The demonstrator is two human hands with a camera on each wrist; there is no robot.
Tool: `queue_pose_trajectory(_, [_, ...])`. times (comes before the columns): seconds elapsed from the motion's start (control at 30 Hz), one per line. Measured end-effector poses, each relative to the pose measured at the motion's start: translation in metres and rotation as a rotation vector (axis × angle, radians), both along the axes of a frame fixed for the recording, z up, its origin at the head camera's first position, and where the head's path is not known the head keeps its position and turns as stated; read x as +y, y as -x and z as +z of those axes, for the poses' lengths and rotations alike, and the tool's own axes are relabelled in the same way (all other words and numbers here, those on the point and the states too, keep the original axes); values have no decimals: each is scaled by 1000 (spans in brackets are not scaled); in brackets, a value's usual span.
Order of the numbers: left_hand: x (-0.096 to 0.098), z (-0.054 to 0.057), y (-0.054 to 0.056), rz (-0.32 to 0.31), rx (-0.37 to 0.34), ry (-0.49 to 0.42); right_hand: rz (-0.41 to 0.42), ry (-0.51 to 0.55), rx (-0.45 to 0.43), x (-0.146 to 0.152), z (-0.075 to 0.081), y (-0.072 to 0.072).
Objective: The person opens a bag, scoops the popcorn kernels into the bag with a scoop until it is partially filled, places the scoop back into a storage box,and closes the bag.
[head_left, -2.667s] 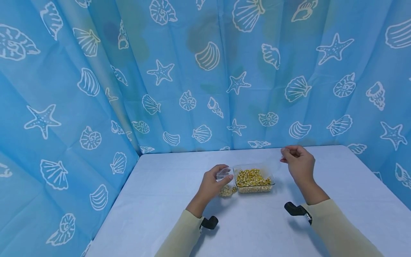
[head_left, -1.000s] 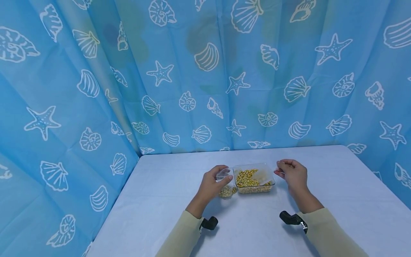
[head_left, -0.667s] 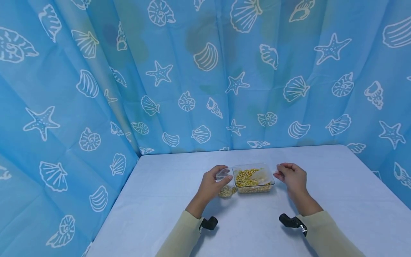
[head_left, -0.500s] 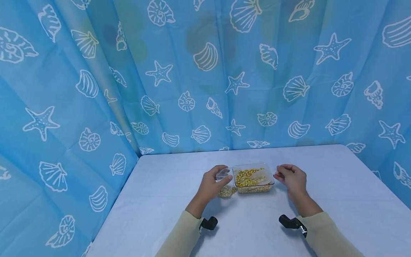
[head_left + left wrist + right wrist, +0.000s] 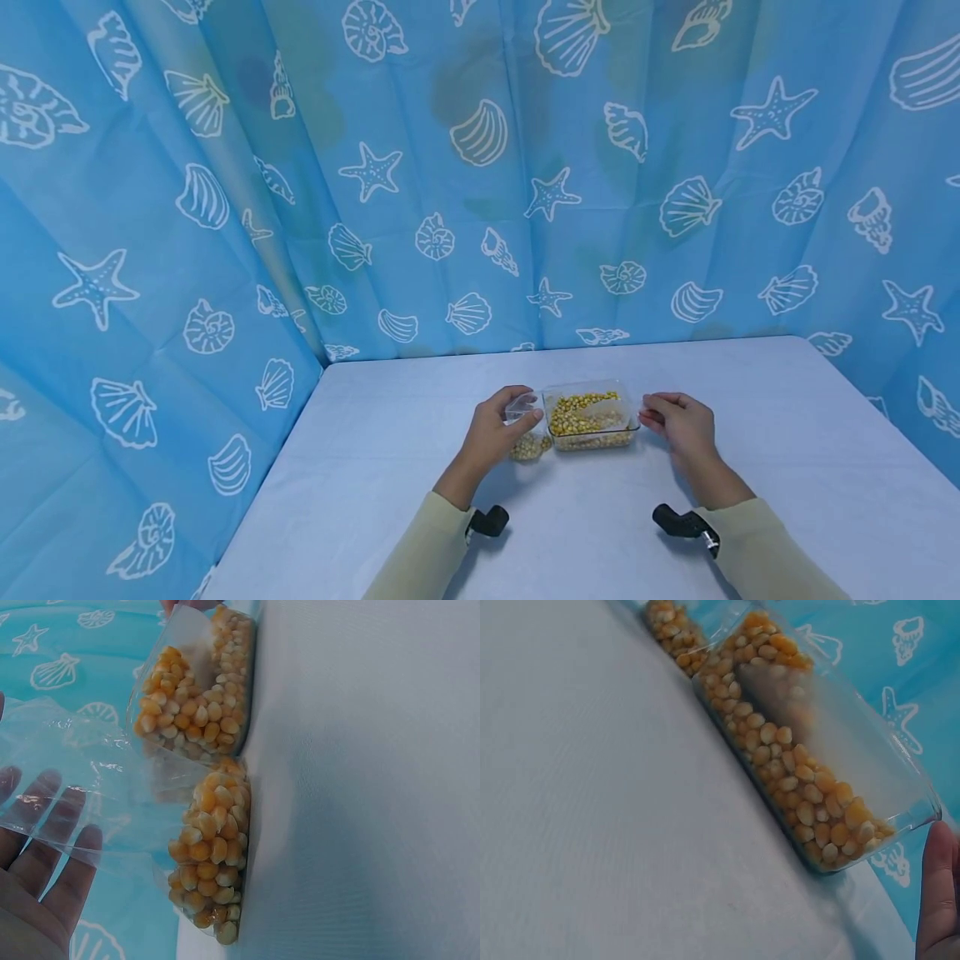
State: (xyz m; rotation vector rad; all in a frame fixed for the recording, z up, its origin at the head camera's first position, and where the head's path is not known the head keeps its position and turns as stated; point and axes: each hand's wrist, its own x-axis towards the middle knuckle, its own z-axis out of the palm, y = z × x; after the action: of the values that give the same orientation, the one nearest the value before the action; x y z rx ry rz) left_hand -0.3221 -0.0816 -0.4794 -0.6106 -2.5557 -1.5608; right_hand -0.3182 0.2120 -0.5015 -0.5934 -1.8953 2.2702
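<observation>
A clear rectangular container [image 5: 594,442] of yellow corn kernels [image 5: 810,791] stands on the table. To its left a clear plastic bag [image 5: 112,776] stands with its lower part full of kernels [image 5: 214,855]. My left hand [image 5: 491,429] holds the bag's upper part, thumb and fingers spread around it; its fingers show through the film in the left wrist view. At the container's right end, my right hand [image 5: 684,423] pinches the end of a translucent, pale scoop [image 5: 609,410]. The scoop's front dips into the kernels. Most of the right hand is out of the right wrist view.
A white cloth covers the table [image 5: 360,467]. Behind and to the left hangs a blue curtain [image 5: 420,275] with white shells and starfish. Black wrist cameras [image 5: 678,521] sit on both forearms. The bag and container stand close side by side.
The right hand has come down and left from above the container's right side, and the scoop now dips into the kernels. The left hand and bag have stayed in place.
</observation>
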Motion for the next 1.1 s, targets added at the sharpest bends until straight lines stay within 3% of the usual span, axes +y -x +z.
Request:
queue_pose_trajectory(0.2, [0, 0, 0, -8, 1, -9, 14, 137, -45, 3, -6, 1])
queue_pose_trajectory(0.53, [1, 0, 0, -4, 23, 7, -27, 248, -12, -1, -9, 0])
queue_pose_trajectory(0.93, [1, 1, -2, 0, 24, 14, -51, 331, -38, -2, -11, 1])
queue_pose_trajectory(1.1, [1, -1, -1, -2, 48, 12, -59, 415, -23, -1, -11, 2])
